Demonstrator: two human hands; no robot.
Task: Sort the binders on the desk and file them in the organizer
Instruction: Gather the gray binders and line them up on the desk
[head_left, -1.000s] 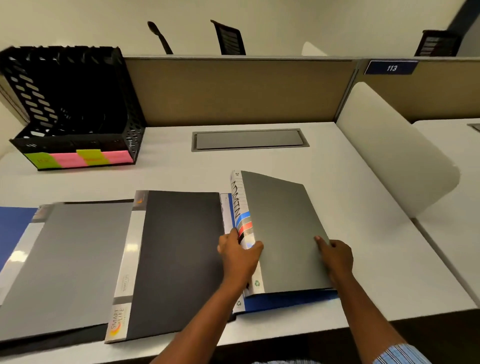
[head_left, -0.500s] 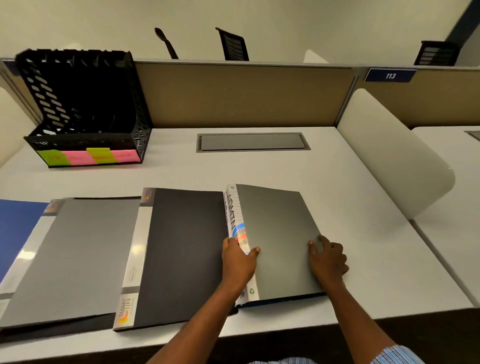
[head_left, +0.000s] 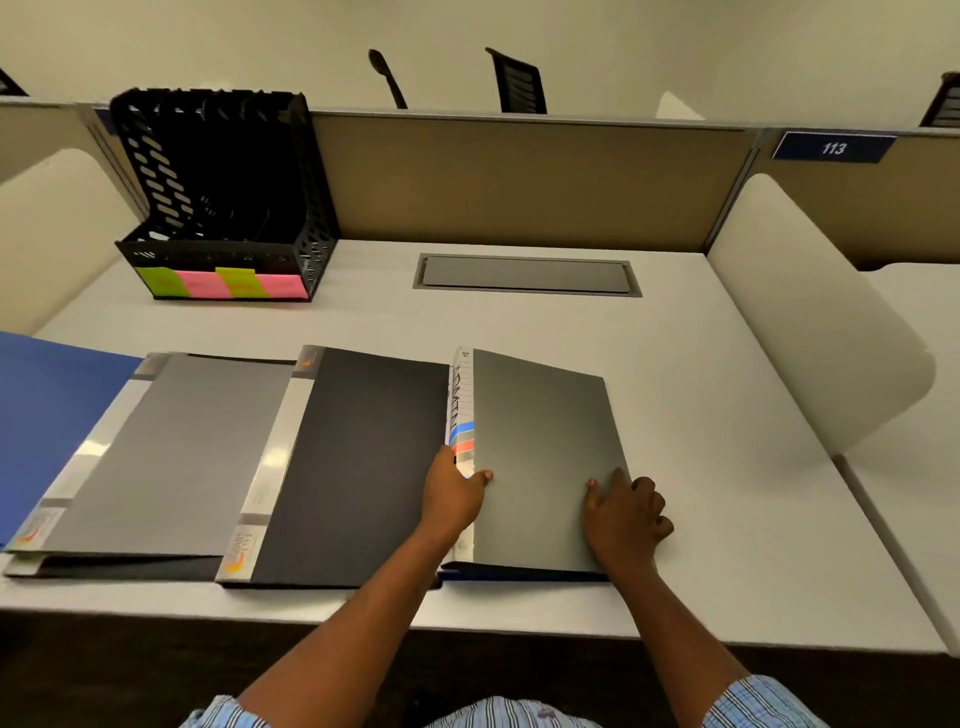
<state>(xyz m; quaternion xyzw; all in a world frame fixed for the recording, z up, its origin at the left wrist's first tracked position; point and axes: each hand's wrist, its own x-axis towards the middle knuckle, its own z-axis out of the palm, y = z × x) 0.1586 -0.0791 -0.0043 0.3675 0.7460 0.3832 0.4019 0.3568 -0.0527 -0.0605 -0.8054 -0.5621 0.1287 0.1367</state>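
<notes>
- Head view: my left hand is wrapped round the lower spine of the grey binder, with the thumb lying over onto the cover.
- My right hand sits at the binder's outer edge, with one fingertip flat on the cover and the other fingers bent. I cannot tell whether it pinches the edge or only presses on it.
- The grey binder lies well apart from the black organizer, nearer to me and off to its right. It rests on a blue binder, of which only a sliver shows at the near edge.
- Its long axis runs away from me toward the partition, and its labelled spine is on the side facing the organizer.
- Both hands are at the binder's near end, so the rest of it stretches forward from them. The left hand is the one nearer the organizer.
- I judge the coming move to be a lift and a carry forward and leftward across the table, spine side leading.
- Between this binder and the organizer's side lie a black binder, a light grey binder and, further left, a blue folder.
- The organizer's slots look unfilled, and sticky notes line its front lip.
</notes>
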